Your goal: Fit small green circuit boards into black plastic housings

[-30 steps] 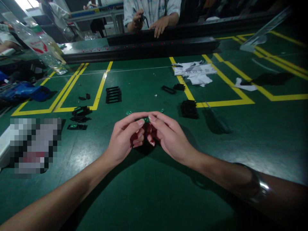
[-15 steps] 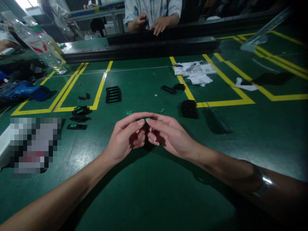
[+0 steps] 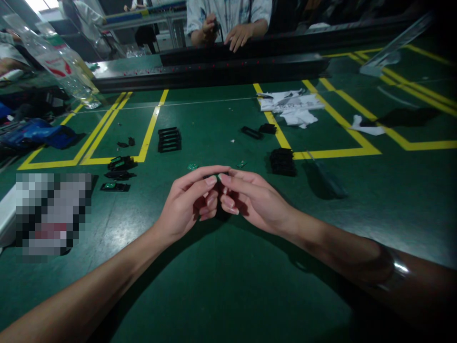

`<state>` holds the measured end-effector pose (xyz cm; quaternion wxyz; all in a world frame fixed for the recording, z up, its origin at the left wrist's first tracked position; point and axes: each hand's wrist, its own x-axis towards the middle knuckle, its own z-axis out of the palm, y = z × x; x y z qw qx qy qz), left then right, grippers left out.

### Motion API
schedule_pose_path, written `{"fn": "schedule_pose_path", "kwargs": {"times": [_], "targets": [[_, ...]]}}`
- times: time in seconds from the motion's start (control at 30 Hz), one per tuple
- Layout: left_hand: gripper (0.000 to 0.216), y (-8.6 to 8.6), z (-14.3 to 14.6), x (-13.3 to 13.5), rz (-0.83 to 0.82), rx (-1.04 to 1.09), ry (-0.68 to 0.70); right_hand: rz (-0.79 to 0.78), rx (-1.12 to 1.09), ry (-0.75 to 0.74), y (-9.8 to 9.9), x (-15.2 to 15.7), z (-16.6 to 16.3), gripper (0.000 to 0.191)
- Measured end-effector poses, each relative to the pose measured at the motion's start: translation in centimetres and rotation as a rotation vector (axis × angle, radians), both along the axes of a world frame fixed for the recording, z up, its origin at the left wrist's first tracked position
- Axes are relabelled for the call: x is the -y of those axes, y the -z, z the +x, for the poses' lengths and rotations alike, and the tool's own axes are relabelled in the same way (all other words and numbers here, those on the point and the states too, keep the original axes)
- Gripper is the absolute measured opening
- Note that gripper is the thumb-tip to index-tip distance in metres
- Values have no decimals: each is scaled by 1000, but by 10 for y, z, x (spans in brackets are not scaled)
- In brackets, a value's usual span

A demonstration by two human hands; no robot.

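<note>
Green and dimly lit, a tabletop (image 3: 221,286) is marked with yellow lines (image 3: 335,153) beyond the person's two bare hands. Nearest, a shiny band (image 3: 400,267) is worn on the right arm. Ahead of it, the left hand (image 3: 189,202) and right hand (image 3: 253,195) are held close together, fingers curled, with a small part (image 3: 218,176) pinched between the thumbs and fingers of both; little more than a sliver of green is exposed, the rest being covered by the fingers. Left of the left hand, black pieces with green tops (image 3: 114,186) are laid out; right of the right hand, a dark tool (image 3: 327,181) is seen. Just past the fingertips, two green bits (image 3: 193,166) are set down, one ahead of each hand. Beyond the right hand, a black stack (image 3: 282,162) is placed, and farther off, crumpled paper (image 3: 293,107). Beyond the left hand, black frames (image 3: 169,140) are lined up. Farthest ahead of both hands, past a dark rail (image 3: 214,71), a co-worker's hands (image 3: 238,37) are glimpsed.
</note>
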<state>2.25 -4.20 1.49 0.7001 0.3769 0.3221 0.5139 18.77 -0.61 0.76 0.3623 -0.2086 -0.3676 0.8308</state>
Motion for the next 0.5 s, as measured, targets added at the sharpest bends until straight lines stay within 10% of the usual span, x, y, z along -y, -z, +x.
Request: {"fn": "schedule_pose_path", "kwargs": {"times": [0.5], "targets": [[24, 1, 0, 1, 2, 2, 7, -10, -6, -6, 1, -1, 1, 21]]}}
